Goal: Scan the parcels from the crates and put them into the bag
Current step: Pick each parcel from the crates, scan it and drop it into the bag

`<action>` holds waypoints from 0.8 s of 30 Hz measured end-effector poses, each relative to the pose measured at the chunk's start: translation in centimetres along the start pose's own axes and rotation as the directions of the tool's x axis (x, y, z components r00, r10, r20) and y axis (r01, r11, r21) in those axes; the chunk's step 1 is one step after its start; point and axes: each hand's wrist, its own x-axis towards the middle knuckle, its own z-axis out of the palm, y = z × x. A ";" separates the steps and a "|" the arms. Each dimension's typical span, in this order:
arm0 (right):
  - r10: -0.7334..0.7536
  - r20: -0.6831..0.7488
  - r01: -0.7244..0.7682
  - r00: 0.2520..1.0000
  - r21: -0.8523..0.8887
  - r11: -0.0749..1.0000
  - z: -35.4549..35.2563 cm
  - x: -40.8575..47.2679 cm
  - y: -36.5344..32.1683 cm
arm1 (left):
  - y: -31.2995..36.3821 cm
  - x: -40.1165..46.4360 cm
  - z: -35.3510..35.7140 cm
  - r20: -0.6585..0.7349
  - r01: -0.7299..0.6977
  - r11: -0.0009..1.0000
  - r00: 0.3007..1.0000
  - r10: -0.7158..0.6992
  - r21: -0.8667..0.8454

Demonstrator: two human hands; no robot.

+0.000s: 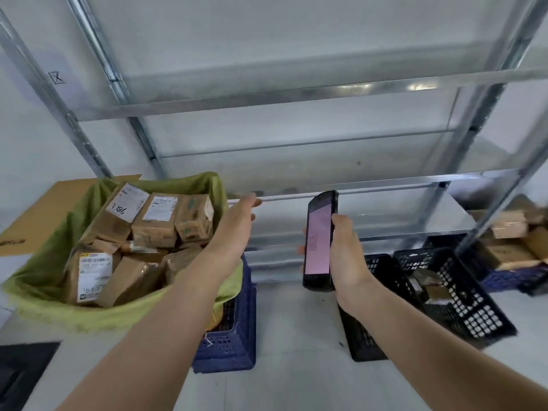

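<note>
A green bag stands open at the left, full of several brown cardboard parcels with white labels. My left hand hovers just right of the bag's rim, empty, fingers stretched out. My right hand grips a black handheld scanner upright, its pink screen lit. A black crate at the right holds a few brown parcels.
A blue crate sits under the bag's right side. Metal shelving rises behind. More boxes lie at the far right over another blue crate. Flat cardboard leans behind the bag.
</note>
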 end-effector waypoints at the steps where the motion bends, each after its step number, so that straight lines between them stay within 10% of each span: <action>1: 0.006 -0.022 -0.005 1.000 0.008 1.000 -2.4 -0.3 -0.3 | 0.3 -0.6 2.3 0.019 -0.010 1.000 1.000 0.010 0.013; 24: 0.171 -0.482 -0.087 0.859 0.192 0.978 -43.3 6.8 -2.7 | 4.4 4.2 48.8 0.520 -0.056 0.978 0.852 -0.057 0.199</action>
